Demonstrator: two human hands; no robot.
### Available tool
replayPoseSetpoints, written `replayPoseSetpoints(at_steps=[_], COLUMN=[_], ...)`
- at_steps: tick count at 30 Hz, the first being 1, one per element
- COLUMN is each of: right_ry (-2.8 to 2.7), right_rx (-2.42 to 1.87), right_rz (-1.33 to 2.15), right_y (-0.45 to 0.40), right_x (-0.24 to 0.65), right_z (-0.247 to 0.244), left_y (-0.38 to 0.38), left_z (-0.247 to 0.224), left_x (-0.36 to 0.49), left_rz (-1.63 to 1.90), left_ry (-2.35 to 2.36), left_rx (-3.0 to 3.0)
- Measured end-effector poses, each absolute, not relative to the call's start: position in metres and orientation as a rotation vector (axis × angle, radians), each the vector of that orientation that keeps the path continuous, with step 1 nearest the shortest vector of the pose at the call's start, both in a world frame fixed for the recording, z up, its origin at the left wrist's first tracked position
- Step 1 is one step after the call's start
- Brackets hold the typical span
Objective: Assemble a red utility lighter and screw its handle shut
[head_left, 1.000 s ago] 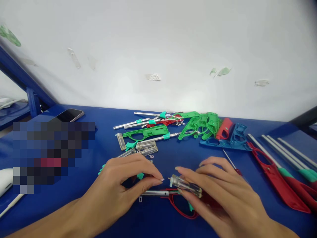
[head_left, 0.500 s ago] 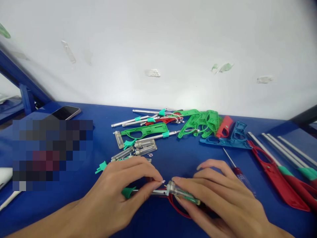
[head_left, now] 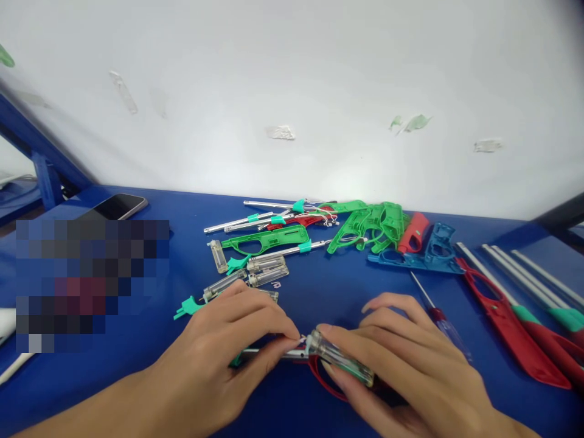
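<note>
Cartridge [head_left: 344, 359], clear plastic with a pale head, is held above the near part of the blue table [head_left: 328, 292], tilted, head end to the left and raised. It is gripped by the right hand [head_left: 406, 365] between thumb and fingertips. A small white piece [head_left: 302, 339] is pinched between thumb and forefinger of the left hand [head_left: 232, 350], just beside the cartridge's head; whether the two touch cannot be told. Below, a metal tube [head_left: 296, 353] and a red loop [head_left: 326, 383] are largely covered by the hands.

Beyond the left hand, loose clear cartridges [head_left: 269, 275] are scattered, with a teal piece [head_left: 187, 306] to their left. A screwdriver [head_left: 449, 333] is laid beyond the right hand, shaft pointed toward the far edge. Nearer that edge, metal rods [head_left: 255, 224] with teal collars and white wires are strewn beside green shells [head_left: 385, 225], a red shell [head_left: 414, 232] and blue shells [head_left: 410, 263]. Toward the right edge, a long red handle [head_left: 524, 345] is laid slantwise next to more rods. Near the far left corner, a phone [head_left: 121, 207] is placed flat, partly masked by pixelation. The far edge is backed by a white wall [head_left: 292, 73].
</note>
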State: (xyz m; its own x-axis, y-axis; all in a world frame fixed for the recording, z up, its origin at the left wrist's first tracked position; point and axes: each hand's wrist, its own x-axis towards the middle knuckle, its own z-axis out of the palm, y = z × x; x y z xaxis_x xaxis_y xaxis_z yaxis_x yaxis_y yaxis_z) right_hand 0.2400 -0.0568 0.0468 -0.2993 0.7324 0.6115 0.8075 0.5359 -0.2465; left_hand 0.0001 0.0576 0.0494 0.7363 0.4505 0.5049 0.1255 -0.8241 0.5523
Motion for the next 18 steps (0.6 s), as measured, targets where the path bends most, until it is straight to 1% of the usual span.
replayPoseSetpoints(at_steps=[10, 18], right_ry=[-2.114, -2.154], right_rx=[-1.236, -1.247], right_rz=[-0.147, -0.217], right_y=[-0.0552, -0.0504], right_x=[0.2390, 0.2452], right_z=[0.0463, 0.0515], left_y=[0.0582, 0.0638], left_z=[0.0480, 0.0461], left_x=[-0.0029, -0.0052], left_rz=[0.887, 0.769], left_ry=[0.442, 0.291], left_rx=[2.490, 2.581])
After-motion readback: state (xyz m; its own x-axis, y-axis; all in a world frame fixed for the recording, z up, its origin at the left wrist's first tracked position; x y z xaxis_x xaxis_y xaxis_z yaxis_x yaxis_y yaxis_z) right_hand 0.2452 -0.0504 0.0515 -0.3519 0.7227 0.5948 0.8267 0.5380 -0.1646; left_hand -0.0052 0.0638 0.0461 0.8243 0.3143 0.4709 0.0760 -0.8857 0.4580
